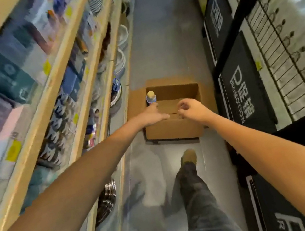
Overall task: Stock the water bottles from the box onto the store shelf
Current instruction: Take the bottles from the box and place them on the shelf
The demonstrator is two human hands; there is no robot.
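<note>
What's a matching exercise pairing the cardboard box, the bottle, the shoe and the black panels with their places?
Things:
1 brown cardboard box
2 beige-capped blue-labelled water bottle
3 tan shoe
4 black printed panels

Places:
A aisle's right side
B nearer the camera than the box
C box's far left corner
D grey floor beside wooden shelving

Pairs: 1-D, 2-C, 3-B, 4-A

Both your arms (77, 179) stretch out to mid-frame; your left grip (153, 115) lies flat and outstretched, your right grip (191, 110) loosely curled.
</note>
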